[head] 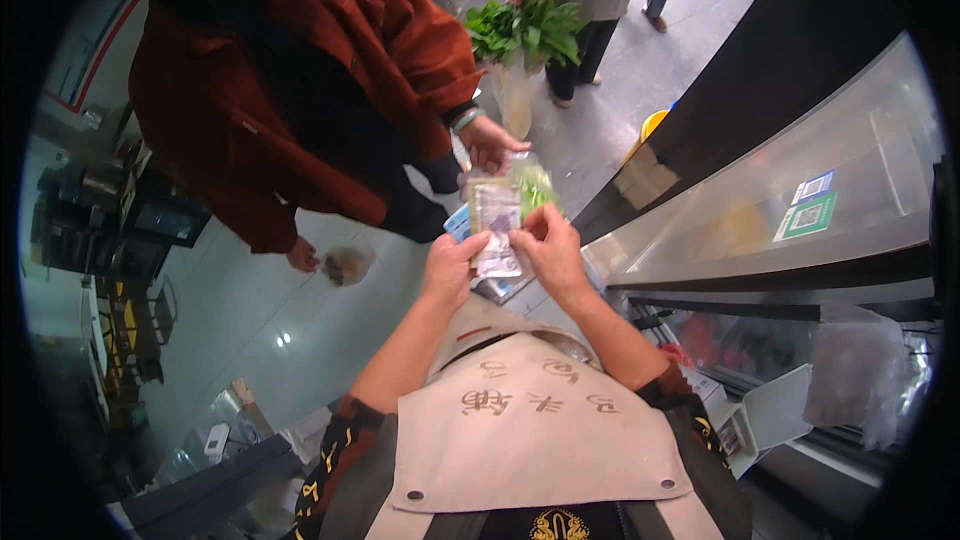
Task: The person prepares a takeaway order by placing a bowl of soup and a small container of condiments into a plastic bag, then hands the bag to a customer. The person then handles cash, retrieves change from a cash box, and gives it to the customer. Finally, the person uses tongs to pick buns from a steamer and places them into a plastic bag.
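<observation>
My left hand [448, 268] grips a small stack of banknotes [496, 221], thumb on top, in front of my beige apron [540, 427]. The top note is purplish. A blue piece [459, 222] sticks out at the stack's left side; I cannot tell what it is. My right hand [553, 251] pinches the right edge of the notes between thumb and fingers. Just beyond the notes is another person's hand [491, 144] with a pale green bangle on the wrist. A clear bag with something light green [534, 186] hangs by that hand, partly hidden by my right fingers.
A person in a rust-red jacket [420, 37] stands before me, a small plastic bag [346, 265] in the other hand. Behind, someone carries leafy greens [525, 26]. To the right runs a clear panel [750, 187] with printed code stickers [808, 216]. A white folding stool-like object [772, 412] stands lower right.
</observation>
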